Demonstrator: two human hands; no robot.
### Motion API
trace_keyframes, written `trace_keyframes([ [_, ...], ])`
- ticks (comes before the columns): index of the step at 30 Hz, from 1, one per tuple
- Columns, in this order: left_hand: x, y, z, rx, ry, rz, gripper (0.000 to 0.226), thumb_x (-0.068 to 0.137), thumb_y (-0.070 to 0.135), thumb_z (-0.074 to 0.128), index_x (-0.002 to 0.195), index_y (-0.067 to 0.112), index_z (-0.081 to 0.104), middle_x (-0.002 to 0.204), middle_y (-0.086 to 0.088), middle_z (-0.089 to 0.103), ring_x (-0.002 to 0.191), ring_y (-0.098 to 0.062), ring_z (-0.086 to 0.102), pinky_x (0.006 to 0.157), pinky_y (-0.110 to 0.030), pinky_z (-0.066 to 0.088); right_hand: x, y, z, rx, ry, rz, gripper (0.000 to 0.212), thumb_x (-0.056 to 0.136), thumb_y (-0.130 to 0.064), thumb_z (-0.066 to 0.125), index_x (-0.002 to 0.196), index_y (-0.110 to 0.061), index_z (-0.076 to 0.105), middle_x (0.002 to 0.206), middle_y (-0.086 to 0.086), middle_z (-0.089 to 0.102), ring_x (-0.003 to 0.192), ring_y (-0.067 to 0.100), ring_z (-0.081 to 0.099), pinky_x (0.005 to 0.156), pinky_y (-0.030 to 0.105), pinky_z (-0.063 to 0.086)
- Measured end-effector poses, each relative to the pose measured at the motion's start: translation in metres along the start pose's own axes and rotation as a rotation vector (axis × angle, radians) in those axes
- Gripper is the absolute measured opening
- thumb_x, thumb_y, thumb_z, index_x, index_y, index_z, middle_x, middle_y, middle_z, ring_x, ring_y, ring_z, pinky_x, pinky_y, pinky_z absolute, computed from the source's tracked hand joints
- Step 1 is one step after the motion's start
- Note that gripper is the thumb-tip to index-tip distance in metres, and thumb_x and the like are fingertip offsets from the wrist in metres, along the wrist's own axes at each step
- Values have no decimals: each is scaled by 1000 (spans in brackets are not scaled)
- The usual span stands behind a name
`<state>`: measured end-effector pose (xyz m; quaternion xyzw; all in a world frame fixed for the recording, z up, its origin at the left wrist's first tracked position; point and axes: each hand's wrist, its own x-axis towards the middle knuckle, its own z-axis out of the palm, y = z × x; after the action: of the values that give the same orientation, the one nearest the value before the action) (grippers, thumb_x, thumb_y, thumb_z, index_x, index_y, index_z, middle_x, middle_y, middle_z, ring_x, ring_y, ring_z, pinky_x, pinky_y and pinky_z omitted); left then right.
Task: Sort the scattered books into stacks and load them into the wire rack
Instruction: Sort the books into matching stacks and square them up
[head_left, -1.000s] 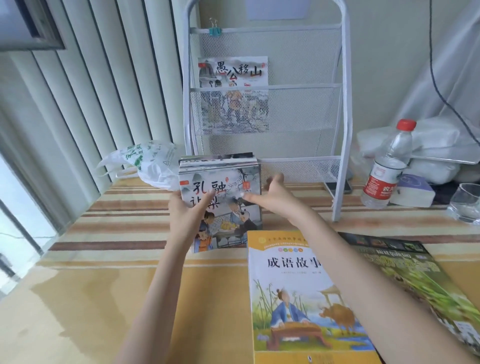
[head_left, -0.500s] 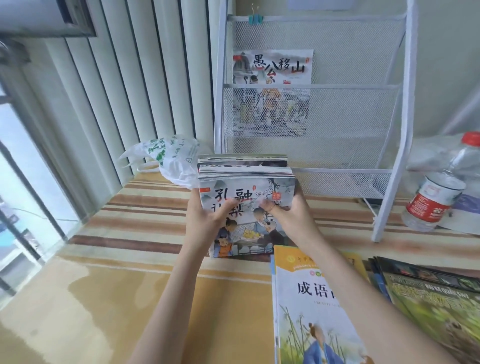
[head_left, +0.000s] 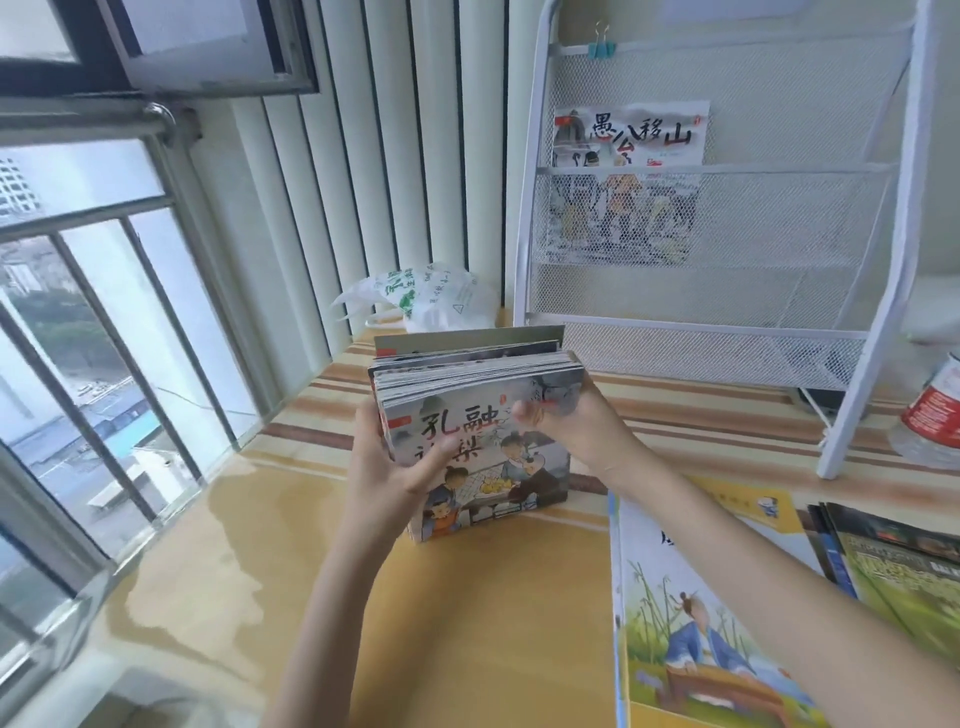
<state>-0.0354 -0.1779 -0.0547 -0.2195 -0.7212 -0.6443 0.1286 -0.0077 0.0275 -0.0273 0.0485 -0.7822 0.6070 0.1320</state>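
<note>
A stack of thin picture books (head_left: 483, 447) stands on its lower edge on the table, covers facing me. My left hand (head_left: 389, 467) grips its left side, thumb across the front cover. My right hand (head_left: 566, 431) grips the upper right corner, thumb on the cover. Behind it stands the white wire rack (head_left: 883, 249), with one picture book (head_left: 628, 182) upright in its middle pocket. A large yellow-framed book (head_left: 696, 623) lies flat at the lower right, partly under my right forearm. Dark-covered books (head_left: 898, 566) lie stacked at the far right.
A white plastic bag (head_left: 431, 296) lies left of the rack by the vertical blinds. A plastic bottle with a red label (head_left: 935, 415) stands at the right edge. A barred window (head_left: 93, 322) fills the left. The table (head_left: 467, 623) has a yellow and striped cover.
The view has swung left and closer. Both hands still hold the book stack, which now stands a little more upright, with my right hand higher on its corner.
</note>
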Motion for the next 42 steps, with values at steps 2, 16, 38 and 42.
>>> trace_keyframes([
  [2,4,9,-2,43,4,65,62,72,47,74,120,49,36,113,44,50,109,20,47,85,2,36,2,-3,6,32,28,7,47,59,-49,71,91,-16,59,80,-16,72,83,-7,65,69,5,46],
  [16,27,18,-29,153,-172,-428,76,47,67,77,93,8,63,92,-24,70,74,-26,67,73,-44,55,-7,-7,28,-114,69,300,53,70,-69,63,98,-25,56,86,-19,61,77,0,55,67,14,41],
  [38,52,7,-38,1357,-917,-606,108,70,87,9,139,12,45,96,-9,65,91,-25,58,93,-38,45,-27,-30,23,-1111,-88,428,76,72,-80,46,81,-6,61,66,4,68,59,20,67,66,34,58],
  [42,87,18,-26,1209,-406,-147,91,84,75,9,105,1,58,97,-16,64,82,-25,61,66,-35,48,-17,-39,-39,-823,452,241,39,88,-49,52,98,-13,62,87,11,70,80,29,64,73,34,51],
])
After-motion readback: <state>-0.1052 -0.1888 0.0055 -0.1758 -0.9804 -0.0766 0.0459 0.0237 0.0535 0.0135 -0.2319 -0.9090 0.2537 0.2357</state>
